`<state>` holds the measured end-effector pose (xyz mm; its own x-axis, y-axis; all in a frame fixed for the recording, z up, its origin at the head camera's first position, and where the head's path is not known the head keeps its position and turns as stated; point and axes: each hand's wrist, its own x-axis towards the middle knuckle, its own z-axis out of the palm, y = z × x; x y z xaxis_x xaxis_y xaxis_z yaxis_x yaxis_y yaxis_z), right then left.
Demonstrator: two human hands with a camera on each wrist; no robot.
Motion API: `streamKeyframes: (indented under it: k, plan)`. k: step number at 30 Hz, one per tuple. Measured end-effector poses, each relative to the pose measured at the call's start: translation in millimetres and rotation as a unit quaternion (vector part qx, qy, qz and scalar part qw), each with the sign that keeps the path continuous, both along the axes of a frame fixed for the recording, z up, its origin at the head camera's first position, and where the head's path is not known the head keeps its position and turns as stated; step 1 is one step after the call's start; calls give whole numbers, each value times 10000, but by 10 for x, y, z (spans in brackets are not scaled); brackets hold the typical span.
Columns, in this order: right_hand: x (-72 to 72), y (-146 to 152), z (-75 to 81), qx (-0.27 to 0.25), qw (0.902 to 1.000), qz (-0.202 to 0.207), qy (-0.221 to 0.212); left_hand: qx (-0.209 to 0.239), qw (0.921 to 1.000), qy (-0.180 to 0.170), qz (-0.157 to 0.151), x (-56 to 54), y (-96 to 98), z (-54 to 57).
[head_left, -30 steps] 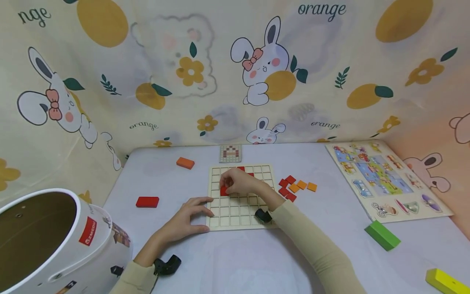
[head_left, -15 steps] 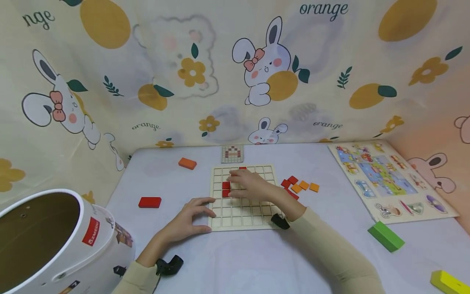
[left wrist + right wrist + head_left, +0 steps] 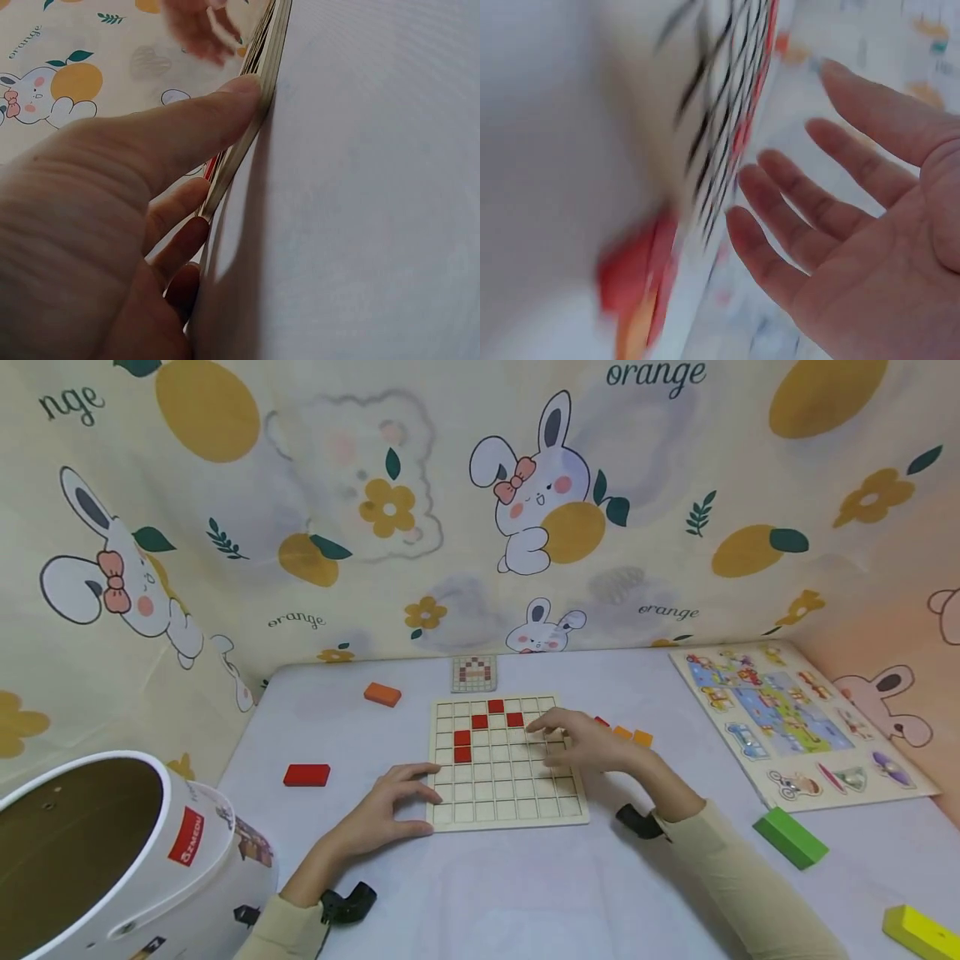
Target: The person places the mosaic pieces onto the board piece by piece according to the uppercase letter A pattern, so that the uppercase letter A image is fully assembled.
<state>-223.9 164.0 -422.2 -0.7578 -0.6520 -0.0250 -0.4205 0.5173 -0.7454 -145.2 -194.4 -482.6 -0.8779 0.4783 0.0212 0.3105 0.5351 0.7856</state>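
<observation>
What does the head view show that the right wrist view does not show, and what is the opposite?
Only the head view shows the left hand, the white bucket, the green block and the yellow block. Only the right wrist view shows the palm side of the right hand. Both share that hand, and, blurred in the wrist view, the grid board, red tiles and orange tiles.

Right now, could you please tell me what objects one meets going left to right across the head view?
White round bucket, red rectangular block, orange rectangular block, cream square gridded board, green rectangular block, yellow rectangular block.
</observation>
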Motion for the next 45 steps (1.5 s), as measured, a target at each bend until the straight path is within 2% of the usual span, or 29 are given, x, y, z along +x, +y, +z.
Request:
streamKeyframes:
  k: [4, 9, 17, 29, 33, 38, 45]
  plan:
    - [23, 446, -41, 93, 9990, -446, -12, -24, 10000, 15, 0, -3, 13, -7]
    - [116, 674, -144, 241, 9967, -772, -57, -86, 9999, 65, 20, 6, 15, 1]
    - [104, 661, -239, 211, 9959, -876, 76, -40, 10000, 58, 20, 4, 16, 6]
    - [112, 551, -156, 443, 9970, -580, 251, -50, 10000, 0, 40, 7, 7, 22]
    - [23, 351, -95, 36, 9996, -263, 37, -55, 10000, 24, 37, 12, 0, 17]
    - [-119, -192, -63, -417, 9985, 294, -206, -70, 9999, 76, 43, 12, -9, 14]
    - [-174, -882, -116, -498, 9938, 765, -639, -43, 9999, 121, -52, -2, -3, 14]
